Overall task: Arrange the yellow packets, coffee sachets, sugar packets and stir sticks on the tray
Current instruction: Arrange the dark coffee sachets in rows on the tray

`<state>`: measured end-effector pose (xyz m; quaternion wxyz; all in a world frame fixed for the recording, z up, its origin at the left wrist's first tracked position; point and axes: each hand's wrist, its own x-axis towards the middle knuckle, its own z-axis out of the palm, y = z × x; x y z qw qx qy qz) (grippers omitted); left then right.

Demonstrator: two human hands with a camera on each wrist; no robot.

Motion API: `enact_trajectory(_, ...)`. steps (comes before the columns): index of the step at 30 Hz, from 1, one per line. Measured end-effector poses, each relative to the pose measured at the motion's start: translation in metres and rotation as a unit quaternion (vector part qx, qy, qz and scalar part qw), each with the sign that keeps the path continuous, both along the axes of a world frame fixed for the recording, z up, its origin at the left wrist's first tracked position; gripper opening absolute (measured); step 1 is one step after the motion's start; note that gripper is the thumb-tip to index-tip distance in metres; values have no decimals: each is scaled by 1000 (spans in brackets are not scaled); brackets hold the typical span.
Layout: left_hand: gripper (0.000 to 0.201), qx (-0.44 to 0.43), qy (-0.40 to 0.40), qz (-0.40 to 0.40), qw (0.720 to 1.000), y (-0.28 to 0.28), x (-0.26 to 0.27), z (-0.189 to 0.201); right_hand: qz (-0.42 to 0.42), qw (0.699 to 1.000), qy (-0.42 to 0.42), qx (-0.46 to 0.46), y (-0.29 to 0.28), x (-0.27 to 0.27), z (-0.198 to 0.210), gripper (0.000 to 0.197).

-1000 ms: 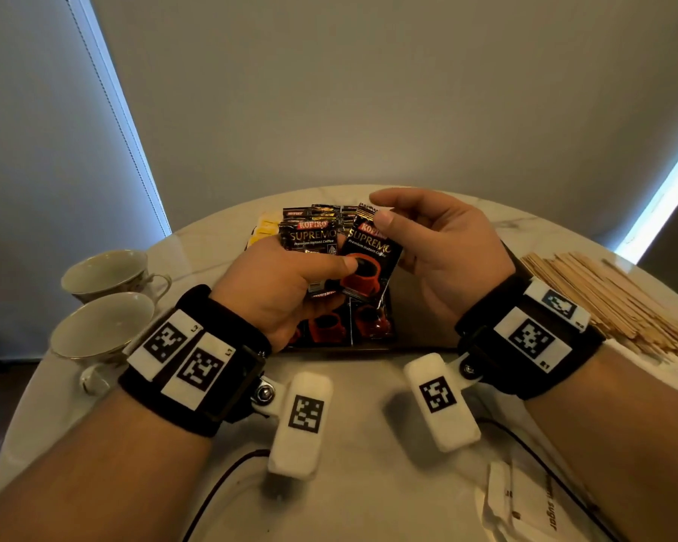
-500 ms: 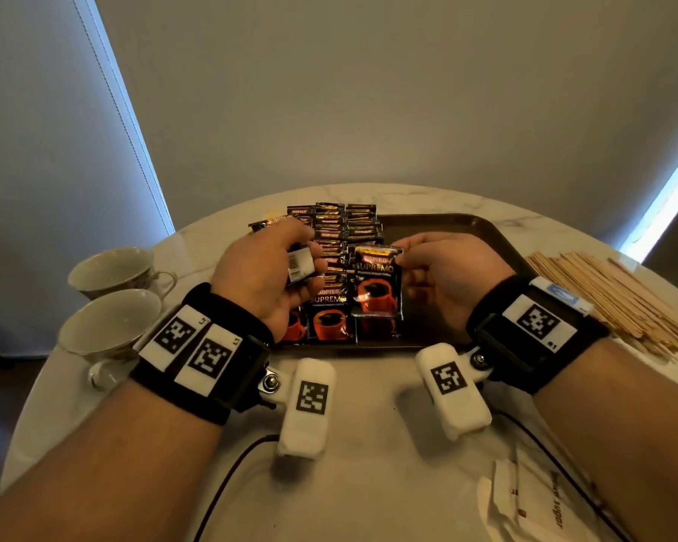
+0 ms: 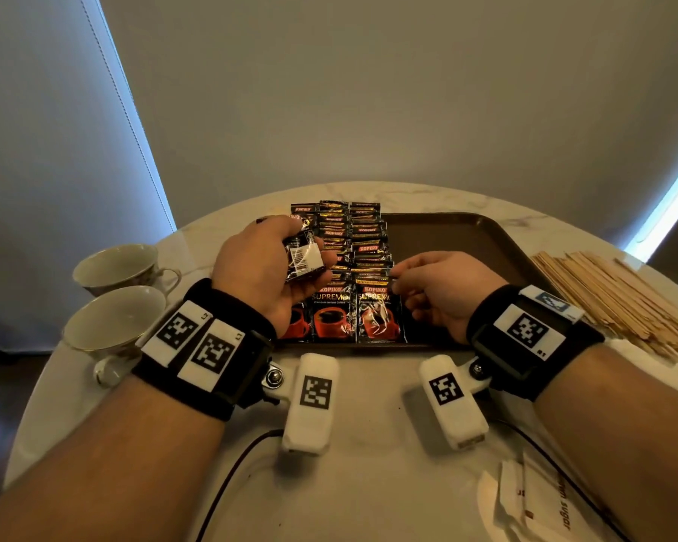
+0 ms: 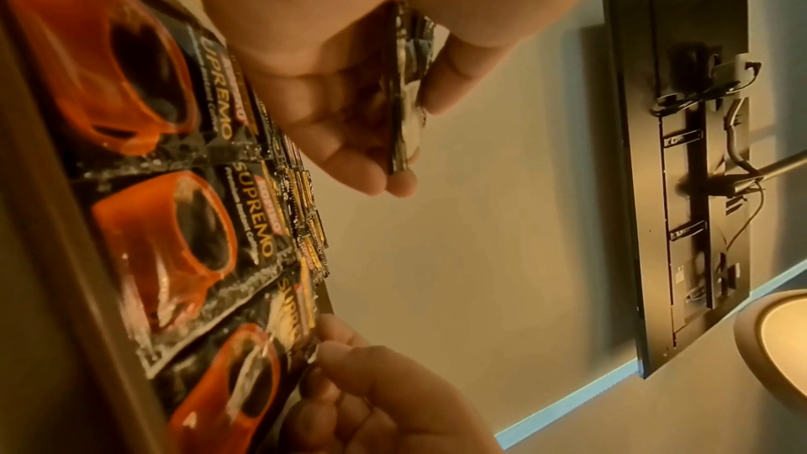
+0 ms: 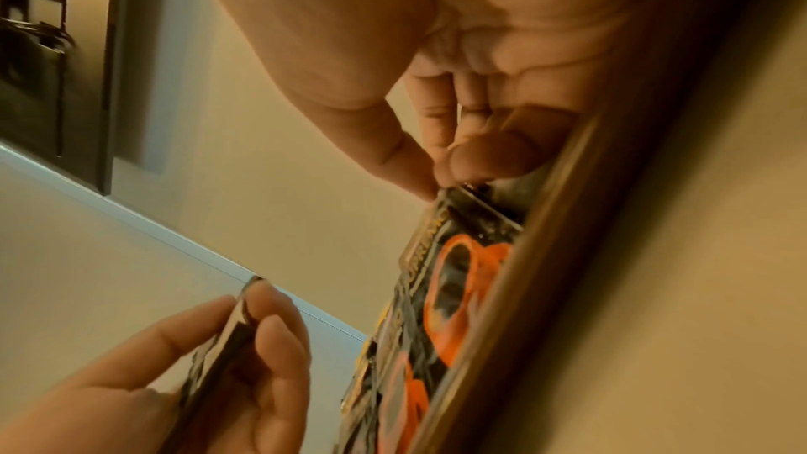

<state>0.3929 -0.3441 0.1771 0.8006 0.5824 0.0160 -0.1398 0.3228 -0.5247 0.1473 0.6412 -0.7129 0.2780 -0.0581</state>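
Coffee sachets (image 3: 345, 267) are now lying in three overlapping columns down the left part of the tray (image 3: 451, 236), and the newest one, at the near end of the right column (image 3: 380, 318), is just settling flat: a second ago the right hand (image 3: 443, 295) was lifting it clear of the stack in the left hand, half a second ago it was lowering it. That hand is still pinching the sachet's far right corner between thumb and forefinger, as the right wrist view shows. The left hand (image 3: 263, 267) is hovering over the left column, fingers curled round a thin remaining stack of sachets (image 3: 302, 260); how many it is holding I cannot tell. So the coffee stage seems to be nearing its end, with the tray's right half bare.

Counting what shows: three full sachet faces at the near edge, the rows behind overlapping too tightly to count; one loose heap of stir sticks (image 3: 619, 303) waiting on the table right of the tray, too many to number; a few sugar packets (image 3: 541, 502) lying at the near right; two teacups (image 3: 114, 326) standing at the left. Yellow packets are not showing clearly now.
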Motion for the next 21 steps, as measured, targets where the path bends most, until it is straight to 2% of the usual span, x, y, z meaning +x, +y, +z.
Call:
enact_trajectory(5, 12, 26, 3, -29, 999, -1, -3, -1, -27, 1000, 6, 9, -2, 0, 8, 9)
enact_trajectory(12, 9, 71, -3, -77, 994, -5, -9, -6, -3, 999, 42, 17, 1, -2, 8, 5)
enact_trajectory(21, 13, 75, 24, -47, 996, -3, -5, -7, -4, 1000, 28, 11, 0, 0, 8, 8)
